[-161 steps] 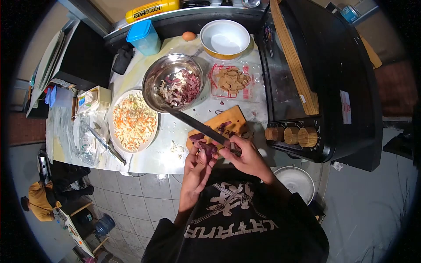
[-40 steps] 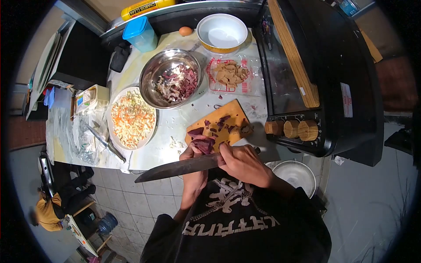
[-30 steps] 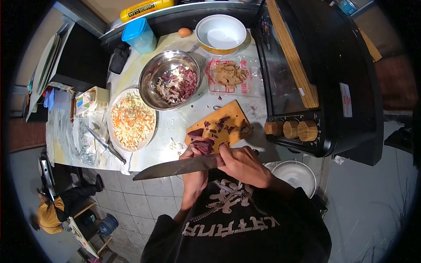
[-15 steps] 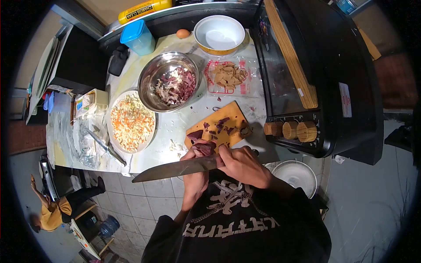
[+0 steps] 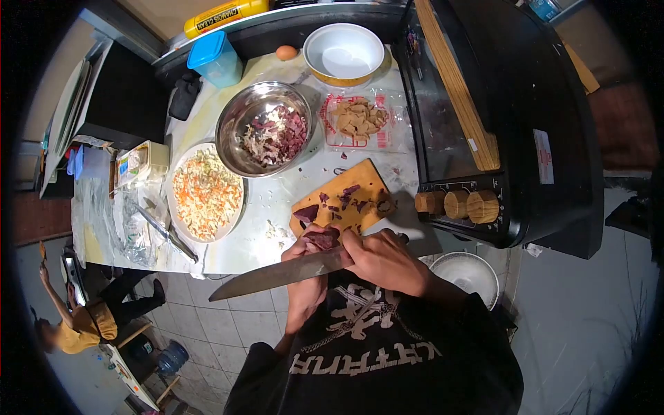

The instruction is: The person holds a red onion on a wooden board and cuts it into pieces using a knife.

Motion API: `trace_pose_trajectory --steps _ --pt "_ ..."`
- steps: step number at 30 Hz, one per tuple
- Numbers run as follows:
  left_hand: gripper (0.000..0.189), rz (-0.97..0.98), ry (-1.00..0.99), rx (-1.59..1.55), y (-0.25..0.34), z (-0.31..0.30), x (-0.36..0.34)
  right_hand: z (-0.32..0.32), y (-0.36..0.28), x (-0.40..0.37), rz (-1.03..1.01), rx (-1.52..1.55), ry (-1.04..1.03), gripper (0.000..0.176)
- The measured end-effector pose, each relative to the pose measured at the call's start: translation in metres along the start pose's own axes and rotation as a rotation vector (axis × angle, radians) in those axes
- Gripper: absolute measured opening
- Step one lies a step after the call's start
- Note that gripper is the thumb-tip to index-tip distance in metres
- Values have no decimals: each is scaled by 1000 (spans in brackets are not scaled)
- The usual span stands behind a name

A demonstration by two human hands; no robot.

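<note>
My left hand [image 5: 306, 289] is closed around a dark reddish-purple chunk [image 5: 321, 239], held above the near edge of the wooden cutting board [image 5: 366, 178]. My right hand [image 5: 386, 261] grips a large kitchen knife [image 5: 277, 274] near the base of its blade. The blade points left and passes across my left hand, hiding part of it; the knife's handle is mostly covered. On the board lie another purple chunk [image 5: 306, 214] and several small cut bits. Beyond it a steel bowl [image 5: 228, 138] holds pink-purple pieces with white shreds.
A plate of shredded orange and white food [image 5: 207, 192] and a second knife [image 5: 168, 234] are at left. Brown slices [image 5: 360, 119] lie on plastic near a white bowl [image 5: 344, 52]. A black oven [image 5: 477, 124] borders the right side. A person [image 5: 86, 328] stands at far left.
Both hands, the chunk and the knife stay nearly in place, with the chunk turned slightly. The person at far left has raised an arm and shifted.
</note>
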State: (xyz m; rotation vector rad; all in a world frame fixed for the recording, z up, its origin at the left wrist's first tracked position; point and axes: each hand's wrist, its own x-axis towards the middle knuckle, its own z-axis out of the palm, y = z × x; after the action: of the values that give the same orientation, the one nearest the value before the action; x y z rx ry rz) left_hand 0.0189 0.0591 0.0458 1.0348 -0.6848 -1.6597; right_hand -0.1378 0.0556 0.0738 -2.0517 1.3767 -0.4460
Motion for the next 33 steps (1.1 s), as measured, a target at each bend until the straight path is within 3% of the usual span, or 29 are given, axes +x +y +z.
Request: trace_pose_trajectory --steps 7,14,16,22,26,28,33 --pt "30 6 -95 178 -12 -19 2 1 0 -3 22 -6 -9 29" --pt "17 -3 -122 87 -15 -19 0 -1 2 -2 -26 23 17 20" --pt "16 -82 -28 -103 -15 -15 -2 -1 1 -3 -35 37 36 20" --pt "16 31 -80 124 0 -6 2 -6 2 -2 58 11 -51 22" --pt "17 -13 -84 136 -13 -13 1 -3 2 -3 -10 -31 -8 23" --pt "16 99 -106 65 -18 -12 2 -5 3 -3 1 20 -9 24" --pt "18 19 -12 66 2 0 -1 1 4 -4 92 54 -10 27"
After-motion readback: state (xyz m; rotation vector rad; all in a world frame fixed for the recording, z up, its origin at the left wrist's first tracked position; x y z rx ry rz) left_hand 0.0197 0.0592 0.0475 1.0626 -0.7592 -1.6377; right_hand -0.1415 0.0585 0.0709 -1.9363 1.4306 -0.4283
